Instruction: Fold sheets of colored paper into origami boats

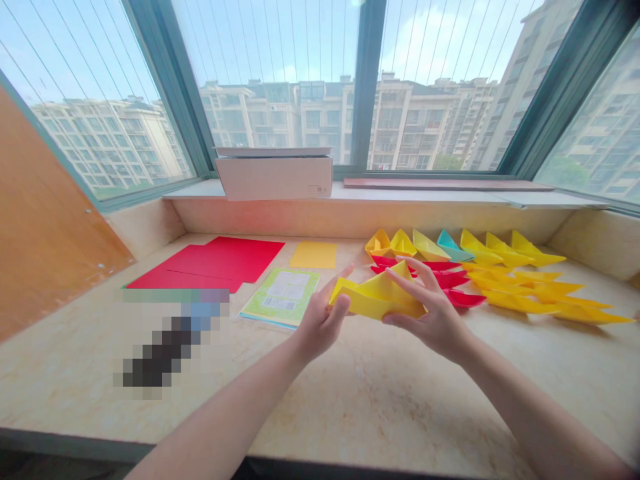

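Above the middle of the stone counter I hold a yellow paper boat (376, 297) between both hands. My left hand (323, 310) pinches its left end, thumb on the near side. At the right end, my right hand (433, 303) grips the boat with the thumb below and the fingers over the upper edge. The boat's peak points up between the hands. Behind my right hand lie several red paper boats (465, 299), partly hidden by it. Beyond them stands a row of yellow boats (530, 250) with one teal boat (453, 248) among them.
Red paper sheets (240, 257) lie at the left back, near a yellow square sheet (314, 255) and a green paper pack (280, 297). More yellow boats (555, 293) fill the right side. A white box (275, 177) sits on the windowsill. A blurred-out patch covers something at left.
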Motion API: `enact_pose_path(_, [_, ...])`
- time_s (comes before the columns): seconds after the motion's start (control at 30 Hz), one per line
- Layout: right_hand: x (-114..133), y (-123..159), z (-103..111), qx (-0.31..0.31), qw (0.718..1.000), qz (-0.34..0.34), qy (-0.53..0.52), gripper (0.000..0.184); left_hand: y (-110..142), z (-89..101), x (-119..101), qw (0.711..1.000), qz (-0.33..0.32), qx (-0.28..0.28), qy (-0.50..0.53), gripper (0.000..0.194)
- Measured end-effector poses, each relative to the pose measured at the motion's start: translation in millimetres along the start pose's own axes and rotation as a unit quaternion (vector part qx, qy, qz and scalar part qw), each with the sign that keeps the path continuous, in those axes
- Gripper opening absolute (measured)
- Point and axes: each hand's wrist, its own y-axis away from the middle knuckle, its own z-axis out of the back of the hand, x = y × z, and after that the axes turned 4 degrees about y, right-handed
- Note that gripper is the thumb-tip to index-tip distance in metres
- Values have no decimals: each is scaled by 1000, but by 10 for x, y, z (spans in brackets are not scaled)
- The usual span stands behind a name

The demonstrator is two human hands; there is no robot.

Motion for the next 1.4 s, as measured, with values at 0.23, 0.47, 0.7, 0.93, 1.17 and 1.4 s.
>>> enact_pose_path(0.23, [-4,-87,163,13,1000,5,6,54,-112,8,5,990,59,-129,19,56])
enact_pose_path(0.47, [-46,-163,201,-15,973,-88,-213,75,-233,73,-2,953,81,-267,118,51])
enact_pose_path(0.7, [-1,-178,162,18,949,-133,-285,48,-257,58,-71,922,111,-314,197,30])
enact_pose_path(0.93, [61,-156,146,-14,939,-141,-313,48,-253,47,-58,921,111,-317,197,32])
enact_pose_path(1.17, [-6,-124,137,-55,960,-168,-219,30,-239,69,-23,926,88,-295,217,46])
enact_pose_path(1.4, [149,-86,81,35,954,-132,-268,23,-68,-20,30,981,8,-67,182,44])
